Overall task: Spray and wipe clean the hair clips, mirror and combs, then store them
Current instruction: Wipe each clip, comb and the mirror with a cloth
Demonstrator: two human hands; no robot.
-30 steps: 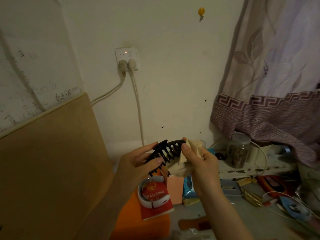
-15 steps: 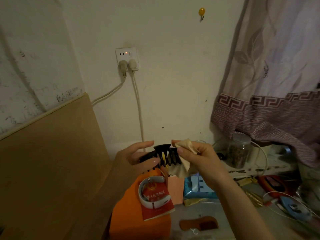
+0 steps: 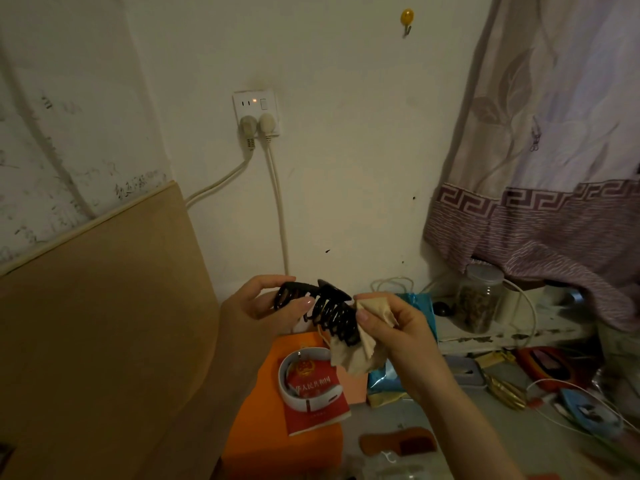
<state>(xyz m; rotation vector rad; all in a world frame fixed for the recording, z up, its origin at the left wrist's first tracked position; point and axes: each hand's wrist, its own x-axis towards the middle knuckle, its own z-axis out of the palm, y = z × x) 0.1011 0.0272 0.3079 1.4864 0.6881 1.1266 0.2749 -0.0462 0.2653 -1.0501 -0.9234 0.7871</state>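
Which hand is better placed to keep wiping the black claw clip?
Right. The right hand pinches the cloth against the clip; the left hand grips the clip's other end.

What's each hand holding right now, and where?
Left hand grips the black hair clip by its left end; right hand pinches a beige cloth against the clip's right end.

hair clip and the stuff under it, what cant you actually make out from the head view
- Hair clip: its right end is covered by the cloth that the right hand pinches; the left hand hides part of its left end.
- Red booklet: dim light, small print unreadable.
- Wooden comb: too dark to tell its teeth.
- Jar: contents unclear in the dim light.
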